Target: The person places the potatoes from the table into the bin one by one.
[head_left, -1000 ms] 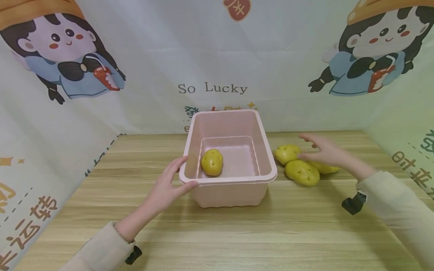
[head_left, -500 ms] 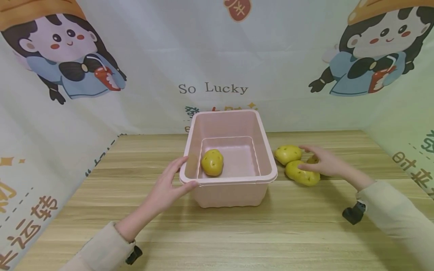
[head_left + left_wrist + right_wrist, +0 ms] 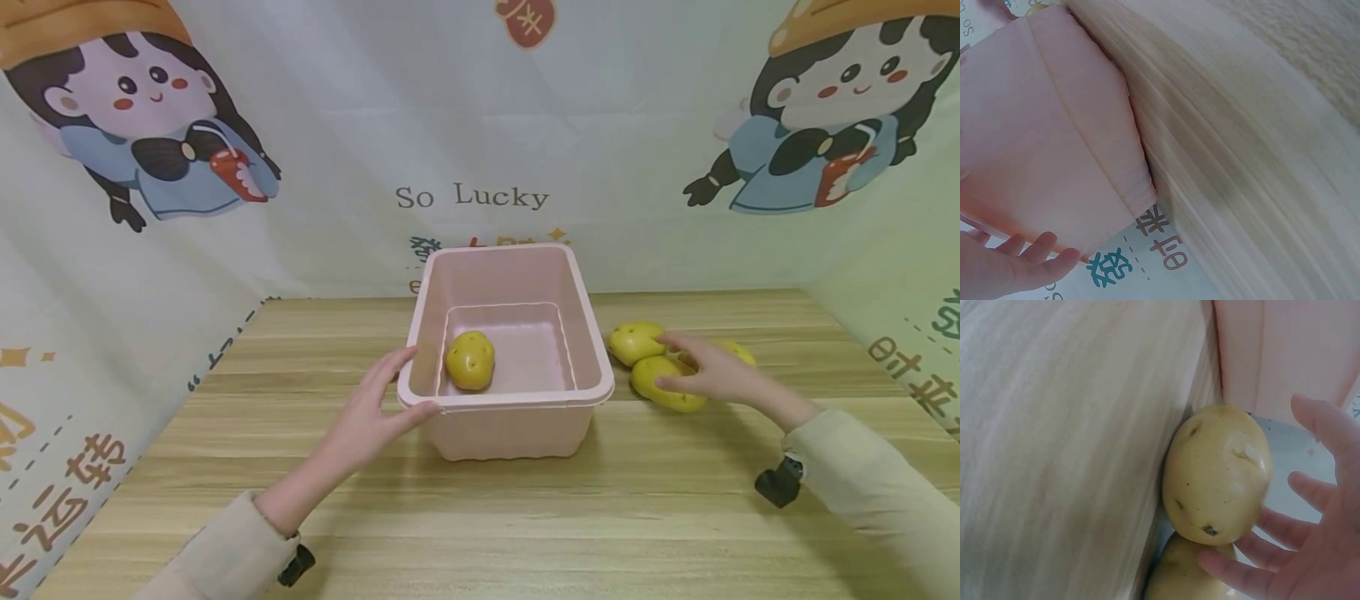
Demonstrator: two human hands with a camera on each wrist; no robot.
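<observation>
The left hand (image 3: 363, 412) rests at the near left corner of a pink plastic bin (image 3: 506, 432), fingers along the side rim and thumb stretched over the front rim. In the left wrist view its fingertips (image 3: 1067, 257) lie at the bin's edge. One yellow potato (image 3: 470, 360) sits inside, toward the left wall. The right hand (image 3: 712, 368) hovers with spread fingers over the potatoes right of the bin. A front potato (image 3: 667, 383) lies below its thumb, a rear potato (image 3: 634, 342) beyond the fingertips, and another potato (image 3: 738, 352) is mostly hidden behind the hand.
All this stands on a wood-grain table (image 3: 510, 525). Behind and at both sides hangs a printed cloth (image 3: 615, 133) with cartoon figures and lettering. Dark wrist cameras (image 3: 780, 482) sit below both sleeves.
The right hand has come down closer to the potatoes, from above the group to right over the front potato. The left hand and the bin have stayed in place.
</observation>
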